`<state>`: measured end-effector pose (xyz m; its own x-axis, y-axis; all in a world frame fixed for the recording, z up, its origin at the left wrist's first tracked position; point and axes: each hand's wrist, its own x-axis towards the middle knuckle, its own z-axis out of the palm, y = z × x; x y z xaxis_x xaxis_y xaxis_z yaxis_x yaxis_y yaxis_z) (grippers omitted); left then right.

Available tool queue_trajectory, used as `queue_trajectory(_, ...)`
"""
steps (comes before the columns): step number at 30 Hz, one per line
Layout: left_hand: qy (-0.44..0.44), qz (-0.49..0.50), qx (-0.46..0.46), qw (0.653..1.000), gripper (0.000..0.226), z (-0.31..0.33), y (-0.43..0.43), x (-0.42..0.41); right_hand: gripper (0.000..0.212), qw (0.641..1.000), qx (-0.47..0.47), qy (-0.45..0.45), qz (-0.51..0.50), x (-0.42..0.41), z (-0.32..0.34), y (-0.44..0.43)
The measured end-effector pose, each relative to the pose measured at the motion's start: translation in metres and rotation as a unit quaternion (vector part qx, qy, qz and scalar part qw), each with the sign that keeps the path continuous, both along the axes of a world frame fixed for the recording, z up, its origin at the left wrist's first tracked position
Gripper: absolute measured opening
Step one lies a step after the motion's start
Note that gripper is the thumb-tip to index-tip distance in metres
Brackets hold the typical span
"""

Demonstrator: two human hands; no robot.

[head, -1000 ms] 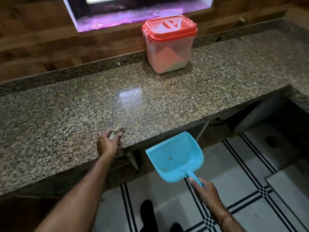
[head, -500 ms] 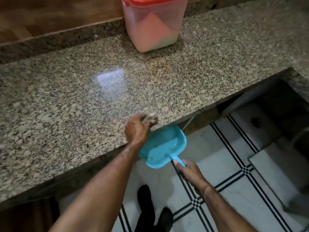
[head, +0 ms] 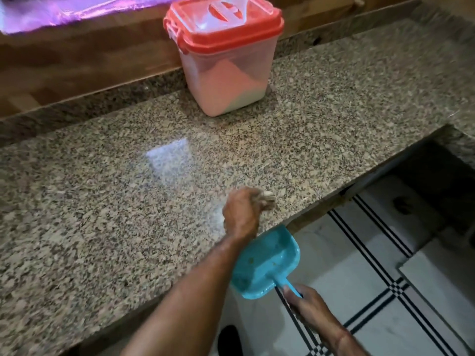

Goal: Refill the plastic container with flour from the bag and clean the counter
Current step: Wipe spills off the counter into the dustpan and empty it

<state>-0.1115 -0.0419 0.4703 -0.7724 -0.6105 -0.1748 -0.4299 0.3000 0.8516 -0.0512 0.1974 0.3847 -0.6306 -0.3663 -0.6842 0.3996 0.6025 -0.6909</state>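
Note:
A clear plastic container (head: 226,73) with a red lid stands at the back of the granite counter (head: 102,201), flour visible inside it. My left hand (head: 241,214) is on the counter near its front edge, closed around a small bunched cloth (head: 264,200). A faint white flour smear lies on the granite beside that hand. My right hand (head: 311,309) grips the handle of a blue dustpan (head: 267,265), held just below the counter's front edge, under my left forearm. A few crumbs lie in the pan. No flour bag is in view.
A wooden ledge (head: 77,62) runs behind the counter. The counter turns a corner at the right (head: 460,129) around a dark opening. Below is a white tiled floor (head: 359,273) with black stripes, and my dark shoe (head: 230,340) shows at the bottom.
My left hand with the cloth has slid right along the counter's front edge. My right hand has brought the dustpan up and in, under the edge beneath the left forearm.

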Motion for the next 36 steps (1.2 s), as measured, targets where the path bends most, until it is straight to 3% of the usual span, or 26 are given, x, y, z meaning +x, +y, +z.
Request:
queue_trajectory(2, 0.015, 0.059, 0.052, 0.997, 0.012, 0.001, -0.017, -0.006, 0.036, 1.000, 0.000, -0.007, -0.001, -0.008, 0.001, 0.003)
queue_trajectory(4, -0.004, 0.147, -0.008, 0.989, 0.012, 0.006, -0.061, -0.002, 0.034, 1.000, -0.004, -0.009, 0.001, -0.017, 0.002, 0.009)
queue_trajectory(6, -0.076, 0.223, -0.094, 0.967, 0.020, 0.005, -0.119, 0.007, 0.032, 1.000, -0.006, -0.016, 0.007, -0.027, 0.001, 0.012)
queue_trajectory(9, -0.152, 0.299, -0.105, 0.936, 0.030, 0.005, -0.155, 0.001, 0.029, 0.999, -0.017, -0.035, 0.000, -0.044, -0.005, 0.012)
queue_trajectory(11, -0.108, 0.240, -0.088, 0.961, 0.023, 0.007, -0.123, -0.017, 0.029, 0.999, -0.023, -0.042, -0.002, -0.056, -0.007, 0.012)
queue_trajectory(13, -0.031, 0.114, -0.044, 0.992, 0.012, 0.012, -0.071, -0.035, 0.028, 0.999, -0.033, -0.042, 0.006, -0.069, -0.006, 0.011)
queue_trajectory(15, -0.005, 0.009, -0.010, 1.000, 0.007, 0.016, -0.022, -0.049, 0.026, 0.998, -0.037, -0.047, 0.024, -0.083, -0.002, 0.014)
queue_trajectory(17, 0.001, -0.002, 0.006, 1.000, 0.012, 0.016, -0.005, -0.058, 0.026, 0.997, -0.042, -0.050, 0.051, -0.097, 0.001, 0.020)
queue_trajectory(20, 0.004, 0.184, 0.018, 0.983, 0.024, 0.015, -0.041, -0.064, 0.025, 0.994, -0.059, -0.054, 0.078, -0.115, -0.004, 0.038)
queue_trajectory(22, -0.055, 0.313, -0.014, 0.948, 0.029, 0.010, -0.076, -0.062, 0.031, 0.993, -0.070, -0.060, 0.080, -0.127, -0.014, 0.051)
queue_trajectory(24, -0.102, 0.357, -0.041, 0.928, 0.031, 0.003, -0.081, -0.078, 0.045, 0.993, -0.066, -0.061, 0.082, -0.139, -0.028, 0.064)
queue_trajectory(26, -0.049, 0.305, -0.037, 0.950, 0.021, 0.003, -0.048, -0.109, 0.053, 0.993, -0.062, -0.064, 0.082, -0.148, -0.037, 0.074)
queue_trajectory(29, 0.028, 0.082, -0.040, 0.995, 0.022, -0.003, 0.029, -0.150, 0.049, 0.993, -0.049, -0.076, 0.081, -0.164, -0.040, 0.083)
queue_trajectory(32, 0.027, -0.047, -0.040, 0.998, 0.013, -0.010, 0.054, -0.150, 0.040, 0.992, -0.050, -0.067, 0.089, -0.177, -0.037, 0.087)
queue_trajectory(34, 0.045, 0.013, -0.003, 0.999, 0.020, -0.004, 0.031, -0.145, 0.040, 0.991, -0.058, -0.064, 0.102, -0.185, -0.035, 0.090)
queue_trajectory(36, 0.033, 0.136, 0.012, 0.990, 0.026, 0.001, -0.012, -0.139, 0.042, 0.989, -0.075, -0.065, 0.113, -0.191, -0.033, 0.090)
